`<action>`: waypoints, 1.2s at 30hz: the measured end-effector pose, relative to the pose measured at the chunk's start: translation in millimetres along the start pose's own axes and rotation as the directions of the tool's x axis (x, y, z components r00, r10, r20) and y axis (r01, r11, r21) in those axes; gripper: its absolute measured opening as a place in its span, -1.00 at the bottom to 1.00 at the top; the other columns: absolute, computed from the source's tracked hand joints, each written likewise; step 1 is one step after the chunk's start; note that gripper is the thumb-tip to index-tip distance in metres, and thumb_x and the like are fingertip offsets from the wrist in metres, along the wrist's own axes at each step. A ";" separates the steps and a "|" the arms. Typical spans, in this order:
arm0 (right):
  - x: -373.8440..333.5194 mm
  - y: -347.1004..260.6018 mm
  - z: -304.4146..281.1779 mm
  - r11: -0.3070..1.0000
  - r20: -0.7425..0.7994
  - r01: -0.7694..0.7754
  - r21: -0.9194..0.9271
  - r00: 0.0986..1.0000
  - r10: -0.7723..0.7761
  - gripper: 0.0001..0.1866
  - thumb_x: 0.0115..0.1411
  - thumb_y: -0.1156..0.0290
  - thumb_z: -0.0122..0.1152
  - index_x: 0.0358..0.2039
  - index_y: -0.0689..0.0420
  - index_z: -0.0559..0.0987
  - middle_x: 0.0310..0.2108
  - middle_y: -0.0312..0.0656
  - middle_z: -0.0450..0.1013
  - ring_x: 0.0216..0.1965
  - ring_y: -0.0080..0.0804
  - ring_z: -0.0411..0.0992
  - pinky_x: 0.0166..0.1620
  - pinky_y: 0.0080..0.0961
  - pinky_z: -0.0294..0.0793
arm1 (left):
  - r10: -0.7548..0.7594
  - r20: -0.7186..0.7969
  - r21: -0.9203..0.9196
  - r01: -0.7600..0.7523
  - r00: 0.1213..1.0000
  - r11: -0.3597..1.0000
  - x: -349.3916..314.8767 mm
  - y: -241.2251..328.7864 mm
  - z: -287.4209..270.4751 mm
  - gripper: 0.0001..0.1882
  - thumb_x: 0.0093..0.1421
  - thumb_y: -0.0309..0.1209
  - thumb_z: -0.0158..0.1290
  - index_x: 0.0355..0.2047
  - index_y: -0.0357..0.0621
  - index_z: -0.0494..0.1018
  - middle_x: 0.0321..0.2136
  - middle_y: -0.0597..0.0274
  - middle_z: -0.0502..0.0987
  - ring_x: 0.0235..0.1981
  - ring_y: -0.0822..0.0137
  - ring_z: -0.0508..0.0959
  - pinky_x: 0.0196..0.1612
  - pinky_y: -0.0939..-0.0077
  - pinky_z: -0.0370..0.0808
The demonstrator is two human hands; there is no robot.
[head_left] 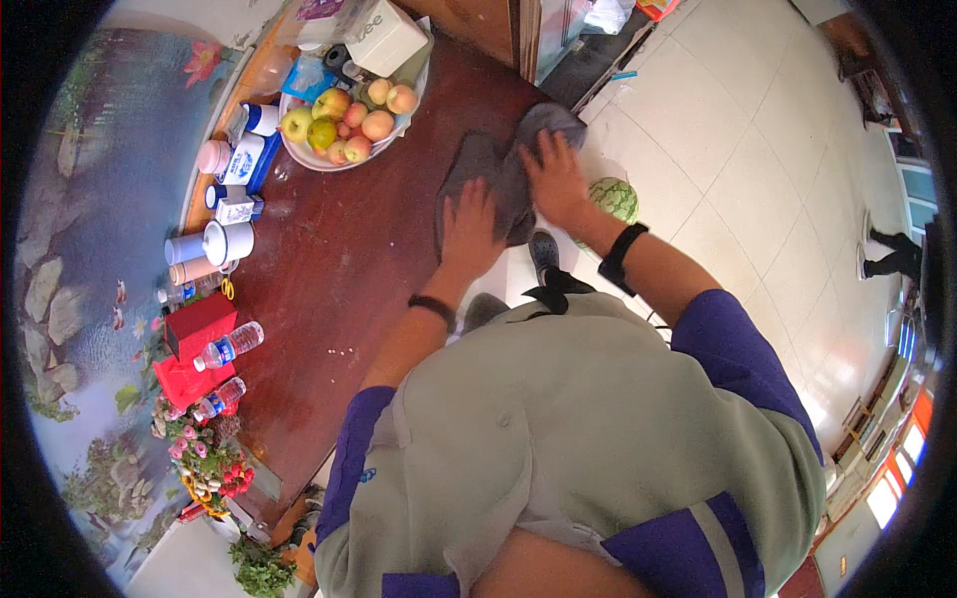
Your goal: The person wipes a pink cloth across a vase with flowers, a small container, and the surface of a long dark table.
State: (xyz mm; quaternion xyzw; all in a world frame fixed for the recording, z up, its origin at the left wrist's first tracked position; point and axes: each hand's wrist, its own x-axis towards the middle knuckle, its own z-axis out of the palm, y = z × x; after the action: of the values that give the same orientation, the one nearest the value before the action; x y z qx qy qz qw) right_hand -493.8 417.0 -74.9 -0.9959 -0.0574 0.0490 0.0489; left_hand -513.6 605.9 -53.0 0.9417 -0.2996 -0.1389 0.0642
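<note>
A dark grey cloth [476, 159] lies spread and rumpled on the dark red wooden table [329, 259], close to its right edge. My left hand [473, 237] rests flat on the lower left part of the cloth, fingers stretched out. Farther up and to the right, my right hand [555, 181] also lies flat on it with its fingers apart. One fold of the cloth reaches the table's far right corner. Both palms are face down, so what lies under them is hidden.
A white bowl [344, 167] of apples and peaches stands at the far left. Mugs, a white enamel cup [229, 242], a red box [200, 327] and plastic bottles [229, 346] line the wall side. A watermelon [613, 199] sits on the tiled floor beside the table.
</note>
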 end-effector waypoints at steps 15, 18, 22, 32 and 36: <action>-1.2 22.9 -21.2 0.977 -0.014 0.197 0.078 0.980 -0.196 -0.38 0.05 0.18 0.01 0.18 -0.04 0.26 0.27 -0.14 -0.02 0.27 -0.18 -0.04 0.23 -0.03 -0.10 | 0.010 0.075 0.209 -0.026 0.997 0.978 38.5 13.1 9.6 -0.11 -0.01 -0.15 0.08 0.15 -0.56 -0.02 0.26 -0.22 -0.20 0.30 -0.11 -0.27 0.20 -0.23 -0.27; 16.1 41.4 -16.6 0.997 -0.031 0.080 0.022 0.996 -0.079 -0.39 0.07 0.19 -0.01 0.19 -0.09 0.24 0.27 -0.15 -0.01 0.27 -0.16 -0.05 0.22 -0.02 -0.07 | 0.032 0.052 0.186 -0.041 0.998 0.982 74.7 20.0 5.0 -0.03 -0.01 -0.07 0.09 0.16 -0.57 -0.08 0.27 -0.21 -0.26 0.30 -0.12 -0.31 0.20 -0.24 -0.28; 24.1 54.2 -19.9 0.972 -0.061 -0.030 0.233 0.997 0.045 -0.35 0.01 0.28 0.08 0.17 -0.08 0.23 0.27 -0.11 -0.06 0.28 -0.09 -0.08 0.21 -0.09 0.06 | 0.017 0.094 0.078 -0.024 0.995 0.997 89.2 29.1 -22.3 -0.04 0.00 -0.04 0.08 0.17 -0.52 -0.05 0.28 -0.14 -0.26 0.31 -0.04 -0.30 0.22 -0.17 -0.31; 5.6 1.1 20.1 0.512 0.042 -0.384 0.769 0.828 0.559 -0.20 -0.10 0.52 0.14 0.20 -0.03 0.09 0.12 0.24 0.09 0.11 0.20 0.15 0.11 -0.21 0.27 | 0.195 -0.058 0.084 -0.190 0.979 0.978 47.9 -7.1 4.9 -0.20 0.08 -0.03 -0.02 0.14 -0.44 0.09 0.28 -0.06 -0.15 0.32 0.05 -0.20 0.26 -0.04 -0.25; -17.9 -47.6 14.4 0.380 0.136 -0.397 0.835 0.819 0.557 -0.18 -0.09 0.54 0.11 0.22 -0.01 0.05 0.03 0.32 0.20 0.06 0.20 0.22 0.07 -0.20 0.30 | 0.239 -0.003 0.074 -0.238 0.971 0.968 0.5 -26.1 2.3 -0.22 0.09 -0.03 -0.03 0.13 -0.44 0.12 0.28 -0.06 -0.13 0.31 0.05 -0.19 0.26 -0.02 -0.23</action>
State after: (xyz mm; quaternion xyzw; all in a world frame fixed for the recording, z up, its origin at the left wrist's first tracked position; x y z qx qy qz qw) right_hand -518.2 463.2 -82.6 -0.8205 0.2675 -0.0018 0.5052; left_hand -499.7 626.7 -60.7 0.9013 -0.4153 -0.1136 0.0479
